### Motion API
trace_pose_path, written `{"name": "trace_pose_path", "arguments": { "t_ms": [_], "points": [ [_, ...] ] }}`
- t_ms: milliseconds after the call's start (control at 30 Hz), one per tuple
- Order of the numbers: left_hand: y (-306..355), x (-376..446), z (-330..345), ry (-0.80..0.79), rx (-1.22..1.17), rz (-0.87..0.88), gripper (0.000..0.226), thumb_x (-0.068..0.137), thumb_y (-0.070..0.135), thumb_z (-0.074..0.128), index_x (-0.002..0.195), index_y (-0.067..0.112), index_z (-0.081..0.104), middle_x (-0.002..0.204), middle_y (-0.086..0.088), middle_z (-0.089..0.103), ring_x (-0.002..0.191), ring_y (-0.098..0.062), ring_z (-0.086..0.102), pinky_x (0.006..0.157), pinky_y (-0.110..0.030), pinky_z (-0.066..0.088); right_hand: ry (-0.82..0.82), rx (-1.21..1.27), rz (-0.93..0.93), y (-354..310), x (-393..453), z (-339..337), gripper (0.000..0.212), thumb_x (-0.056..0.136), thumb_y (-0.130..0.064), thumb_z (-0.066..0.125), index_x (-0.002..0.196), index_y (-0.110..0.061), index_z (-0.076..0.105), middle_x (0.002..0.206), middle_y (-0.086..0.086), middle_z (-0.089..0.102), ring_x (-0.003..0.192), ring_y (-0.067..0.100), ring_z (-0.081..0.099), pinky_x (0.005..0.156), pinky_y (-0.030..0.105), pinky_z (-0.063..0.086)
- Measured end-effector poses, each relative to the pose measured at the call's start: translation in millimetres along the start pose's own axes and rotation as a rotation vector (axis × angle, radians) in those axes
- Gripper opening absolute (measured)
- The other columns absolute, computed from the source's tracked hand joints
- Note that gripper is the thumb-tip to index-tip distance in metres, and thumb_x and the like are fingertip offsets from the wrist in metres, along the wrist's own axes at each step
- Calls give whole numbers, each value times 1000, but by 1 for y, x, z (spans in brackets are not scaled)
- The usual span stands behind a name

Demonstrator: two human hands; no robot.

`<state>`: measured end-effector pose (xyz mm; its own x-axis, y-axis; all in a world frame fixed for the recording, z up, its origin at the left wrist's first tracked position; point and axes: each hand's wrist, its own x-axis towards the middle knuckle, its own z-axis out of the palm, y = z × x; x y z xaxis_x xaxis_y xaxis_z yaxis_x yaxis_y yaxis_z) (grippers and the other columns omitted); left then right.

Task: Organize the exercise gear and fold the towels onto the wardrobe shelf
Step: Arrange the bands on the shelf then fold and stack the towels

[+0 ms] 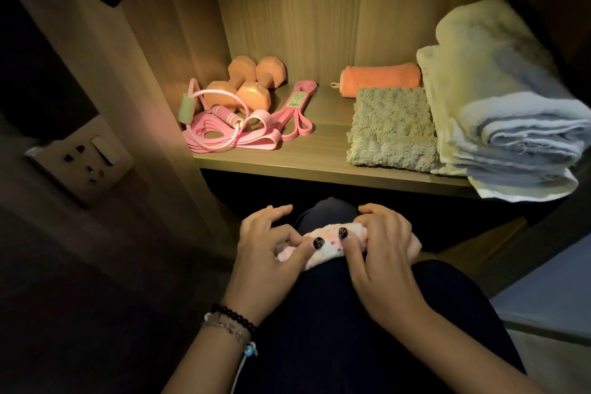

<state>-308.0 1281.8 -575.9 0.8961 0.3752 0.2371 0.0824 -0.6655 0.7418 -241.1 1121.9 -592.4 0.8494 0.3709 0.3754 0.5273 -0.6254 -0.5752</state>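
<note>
A small pink-and-white spotted towel [323, 246] lies rolled on my knee. My left hand [271, 249] pinches its left end and my right hand [380, 249] presses its right end. On the wooden wardrobe shelf [287, 163], at the left, stand two orange dumbbells [246, 83] beside a pink skipping rope [224, 115] and pink resistance bands [294, 112]. To the right lie a rolled orange towel [380, 78], a folded grey-green towel [391, 131] and a big folded white towel [499, 112] that overhangs the shelf edge.
A wall socket with a switch [86, 160] sits on the panel left of the wardrobe. The wardrobe's side wall [166, 57] borders the shelf at the left. A lower wooden board [479, 240] shows under the shelf, and a pale surface [550, 291] lies at the right.
</note>
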Motion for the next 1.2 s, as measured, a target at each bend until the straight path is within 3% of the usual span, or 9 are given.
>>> {"name": "trace_pose_path", "arguments": {
  "t_ms": [67,167,300,467,667,767,867,1033,1200],
  "points": [
    [-1,3,2,-24,-9,38,9,79,43,63,74,36,62,128,27,48,133,5,26,107,-21,24,10,61,-34,-2,5,-2,24,92,-43,33,102,-27,48,106,-14,49,106,4,39,91,28,21],
    [-3,10,0,-128,-79,63,5,88,38,62,85,34,61,136,27,43,136,12,18,107,-22,21,-19,217,-49,-6,17,-9,17,89,-47,36,99,-37,45,98,-21,51,106,-5,39,91,23,26],
    [10,27,-1,-209,-367,47,22,81,54,55,83,33,62,133,24,52,134,1,37,109,-32,33,-18,505,-85,-13,42,-30,12,87,-41,51,96,-34,54,90,-16,62,88,6,60,82,23,45],
    [40,49,-8,-218,-800,-6,14,70,37,72,77,26,67,85,6,68,80,-9,62,72,-21,50,45,621,-98,-16,78,-57,11,82,-22,62,93,-20,61,89,-14,64,83,5,61,73,17,47],
    [61,87,3,-39,-730,-29,13,76,-1,75,80,7,66,75,8,70,73,-3,64,68,-15,49,58,503,-71,-11,120,-66,8,84,-17,70,89,-20,65,86,-10,66,82,5,59,75,20,45],
    [55,110,14,47,-667,-32,13,78,1,74,79,13,70,81,0,72,77,-11,67,70,-21,53,96,414,-2,1,145,-56,12,88,-22,62,100,-26,63,99,-11,65,91,0,57,79,16,43],
    [45,142,34,165,-628,-141,9,78,4,75,77,12,73,78,-4,74,73,-14,69,67,-25,57,92,231,56,23,169,-41,27,94,-24,52,121,-25,53,120,-6,56,112,10,50,96,30,42],
    [7,207,81,309,-562,-377,6,81,9,74,85,8,77,68,1,72,64,-13,64,63,-28,53,-130,-286,96,71,191,-8,55,96,-36,40,148,-23,27,156,1,24,142,24,27,112,41,30],
    [-4,252,108,229,-308,-316,16,91,19,62,99,13,74,83,-3,72,70,-14,65,63,-23,53,-13,-449,62,93,197,19,60,87,-41,31,135,-14,54,142,8,51,134,26,45,113,42,27]
  ]
}}
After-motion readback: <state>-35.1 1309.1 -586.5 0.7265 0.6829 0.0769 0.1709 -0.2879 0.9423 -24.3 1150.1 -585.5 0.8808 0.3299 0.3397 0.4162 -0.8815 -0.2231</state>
